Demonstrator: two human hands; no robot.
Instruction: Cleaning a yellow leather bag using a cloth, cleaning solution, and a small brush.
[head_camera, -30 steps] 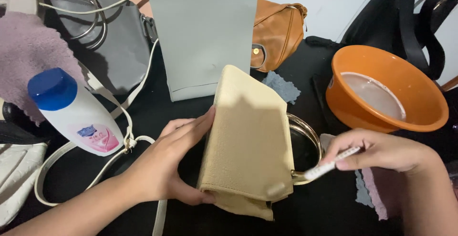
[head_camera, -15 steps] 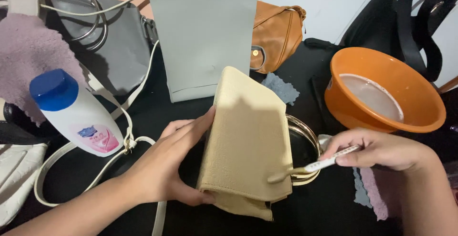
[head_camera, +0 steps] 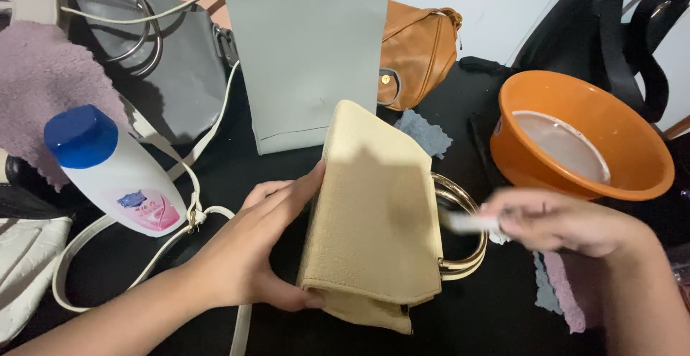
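A: Where's the beige handbag?
B: Between both hands; the left hand clasps its edge.
A: And the right hand?
B: Blurred, fingers pinching a white toothbrush beside the bag's ring handle; orange basin just beyond.

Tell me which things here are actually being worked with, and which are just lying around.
In use:
left hand gripping the beige handbag
right hand holding a blurred white brush by the bag's gold ring handle

Lying about:
orange basin of water
white bottle, blue cap
grey bag
tan bag
purple cloth
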